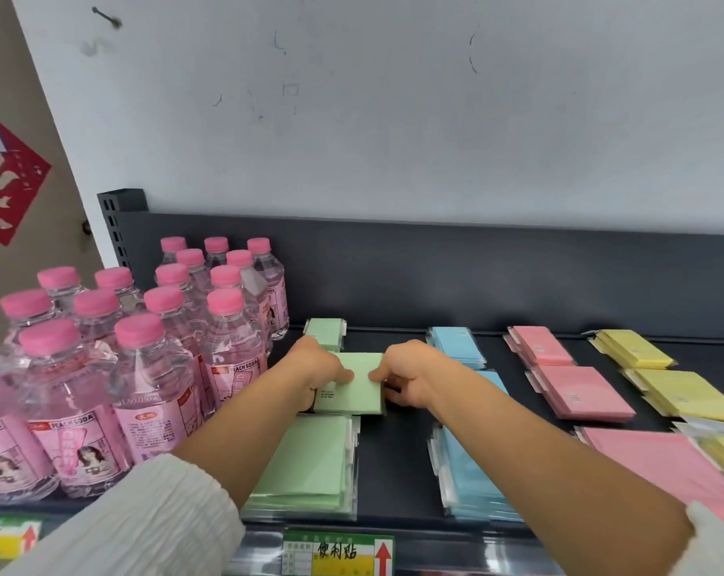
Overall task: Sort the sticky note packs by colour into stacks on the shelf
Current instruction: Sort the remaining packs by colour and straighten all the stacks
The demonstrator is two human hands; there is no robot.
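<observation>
Dark grey shelf (393, 451): it lies under both hands and carries all the piles.
Pink-capped bottles (144, 367): they stand in a crowd just left of the hands, so the green row has to stay tight beside them.
Pink piles (584, 392): well to the right of the hands, one colour in one row.
Yellow piles (684, 394): farthest right of the hands.
Blue piles (460, 347): just right of the hands, front to back.
Green piles (306, 463): one is nearer the person than the hands, and a small one sits behind them.
Green pack (352, 392): it is between the two hands, in the gap in the green row. I cannot tell if it rests on the shelf.
Left hand (318, 367): it pinches the pack's left side, thumb on top.
Right hand (410, 376): it pinches the right side the same way, probably to keep the pack straight.
Price tag (337, 552): on the shelf edge, nearer the person than the hands.
</observation>
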